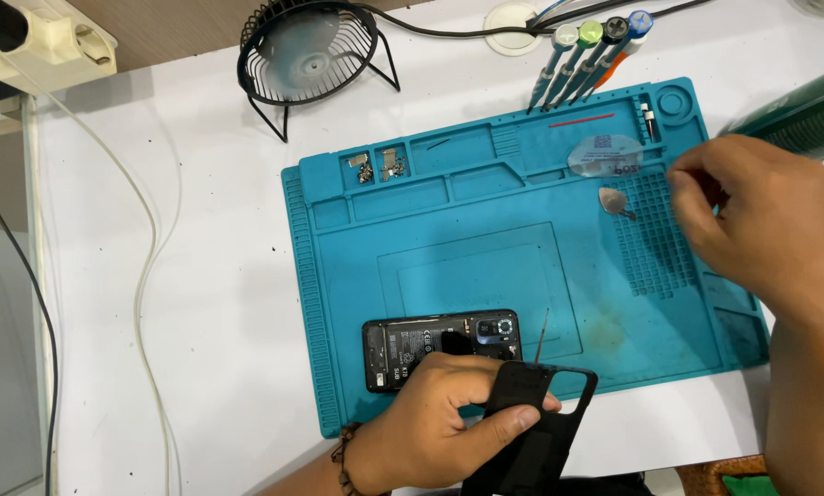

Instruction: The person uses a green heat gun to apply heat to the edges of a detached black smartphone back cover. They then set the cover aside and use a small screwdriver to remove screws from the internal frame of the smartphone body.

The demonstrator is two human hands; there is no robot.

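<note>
Nearest, the left hand holds a black phone back cover — thumb on top, fingers curled beneath it. Just behind lies the opened phone on the teal repair mat, a thin pin beside it. Farther right, the right hand hovers over the mat's grid, fingers pressed together; whether they pinch anything I cannot tell. Screwdrivers and a small fan sit on the white tabletop beyond.
</note>
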